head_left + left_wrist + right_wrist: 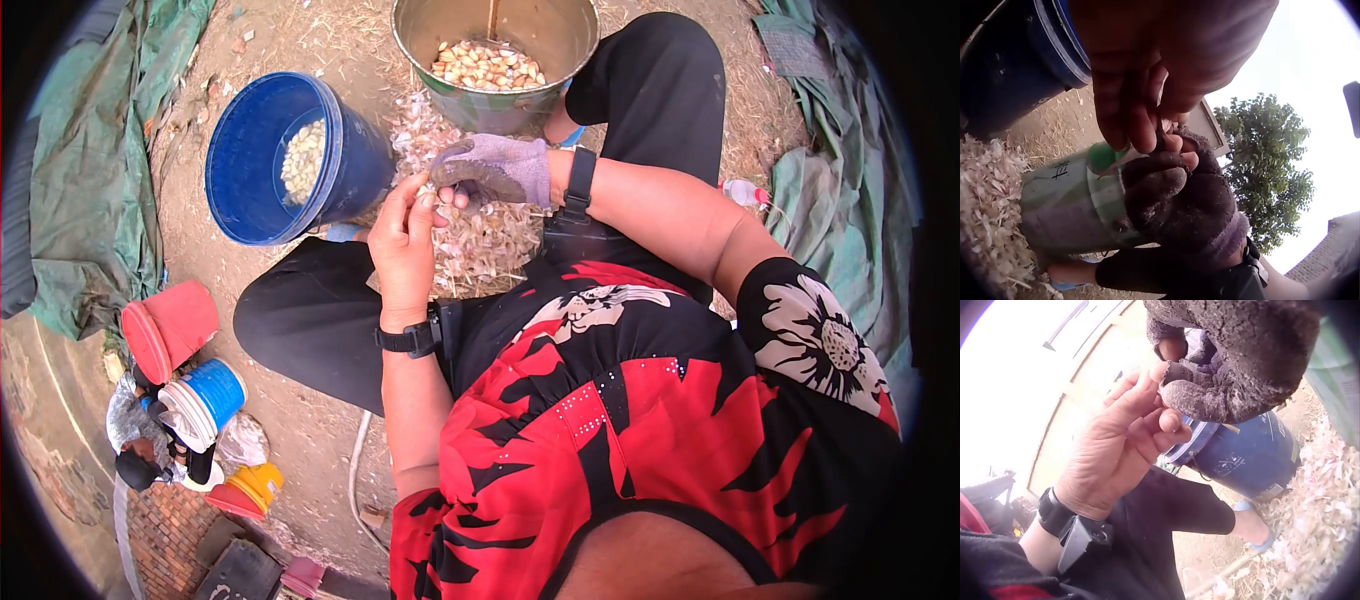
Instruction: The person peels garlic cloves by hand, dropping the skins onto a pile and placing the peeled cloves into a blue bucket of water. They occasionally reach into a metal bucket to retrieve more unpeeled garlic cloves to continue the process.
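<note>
My bare left hand (pixel 402 240) pinches a small pale garlic clove (pixel 425 189) between thumb and fingers. From the other side my right hand (pixel 492 168), in a worn purple-grey glove with bare fingertips, meets it, its curled fingers and thumb pinching at the same clove. In both wrist views the fingertips of the two hands meet and mostly hide the clove. Below the hands lies a heap of papery garlic skins (pixel 490 245). Ahead stands a metal bucket (pixel 497 105) with unpeeled cloves (pixel 488 66); to the left, a blue bucket (pixel 362 165) holds peeled white cloves (pixel 304 162).
My bent legs in dark trousers (pixel 305 315) flank the heap. A red bucket (pixel 185 325), a blue-and-white bucket (pixel 215 392) and a yellow tub (pixel 262 485) stand at lower left beside another person (pixel 135 430). Green tarps (pixel 110 170) lie along the sides.
</note>
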`<state>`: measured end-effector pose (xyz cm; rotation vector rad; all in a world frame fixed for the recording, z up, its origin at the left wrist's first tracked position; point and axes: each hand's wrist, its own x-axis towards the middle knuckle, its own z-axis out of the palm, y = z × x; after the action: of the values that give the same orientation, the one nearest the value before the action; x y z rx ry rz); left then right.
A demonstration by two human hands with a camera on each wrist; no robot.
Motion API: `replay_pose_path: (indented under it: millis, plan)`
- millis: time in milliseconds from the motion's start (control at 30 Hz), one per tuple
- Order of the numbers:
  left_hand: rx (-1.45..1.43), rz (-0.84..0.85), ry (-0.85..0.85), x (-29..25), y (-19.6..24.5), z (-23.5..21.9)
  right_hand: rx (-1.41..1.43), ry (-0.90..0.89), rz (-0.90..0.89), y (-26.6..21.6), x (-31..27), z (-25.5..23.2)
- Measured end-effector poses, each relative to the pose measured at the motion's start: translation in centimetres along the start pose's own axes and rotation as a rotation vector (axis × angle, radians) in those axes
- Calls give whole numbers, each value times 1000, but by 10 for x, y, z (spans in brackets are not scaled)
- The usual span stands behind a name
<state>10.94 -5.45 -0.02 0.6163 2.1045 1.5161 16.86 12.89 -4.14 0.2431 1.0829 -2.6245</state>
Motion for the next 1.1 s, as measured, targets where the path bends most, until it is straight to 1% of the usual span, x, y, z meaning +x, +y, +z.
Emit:
replay_pose_path:
  millis: [33, 100, 133, 200, 233, 300, 333, 367, 400, 433, 500, 533, 567, 633, 667, 733, 767, 833, 867, 900, 967, 1000, 1067, 1100]
  plan:
    - [-149, 9, 3, 1, -3, 0, -1, -2, -3, 0, 1, 0]
    - [-201, 17, 22, 1, -5, 1, -105, 97, 23, -1, 3, 0]
    - [-255, 21, 39, 1, -5, 1, -104, 95, 21, -2, 5, -1]
    - [-263, -1, 54, 1, -3, 2, -515, 150, -43, -8, 6, 2]
    - [-275, -24, 69, 1, -2, 3, -513, 150, -44, -12, 5, 6]
    - [-229, -22, 85, 1, -4, 6, -915, 271, -66, -19, 2, 13]
    - [-185, -20, 101, 1, -6, 7, -912, 273, -67, -17, 2, 12]
    - [-183, -21, 98, 1, -6, 7, -750, 243, -73, -13, 2, 9]
    - [-161, 1, 134, 3, -7, 6, -588, 212, -79, -11, 0, 9]
    - [-138, 24, 172, 4, -7, 6, -586, 212, -79, -11, -2, 9]
    - [-180, 31, 175, 5, -5, 4, -190, 75, -80, -9, -8, 10]
    - [-226, 39, 174, 6, -4, 3, -112, 27, -98, -5, -7, 4]
    - [-224, 38, 172, 6, -5, 2, -109, 27, -98, -4, -8, 1]
    - [-305, 27, 248, 8, -8, -1, -20, -76, -74, -11, -12, 2]
    - [-338, 26, 240, 8, -10, -2, -20, -77, -74, -14, -12, 2]
    - [-338, 21, 217, 6, -5, -2, -389, 56, 134, -20, -9, 1]
    - [-339, 17, 191, 6, -3, -1, -388, 59, 133, -19, -8, 3]
    - [-304, 34, 173, 5, -2, 0, -536, 92, -60, -13, -8, 6]
    - [-267, 51, 162, 5, -2, 1, -387, 68, -31, -8, -4, 0]
    - [-270, 51, 163, 4, -1, 2, -390, 68, -29, -9, -4, 1]
    - [-230, 38, 139, 3, 0, 3, -460, 87, -100, -12, -3, 4]
    - [-231, 38, 140, 2, -1, 2, -461, 86, -99, -12, -3, 5]
    - [-87, 37, 121, 2, -5, 2, -443, 85, -145, -11, -2, 6]
    - [-89, 36, 123, 2, -4, 3, -445, 85, -142, -12, -2, 8]
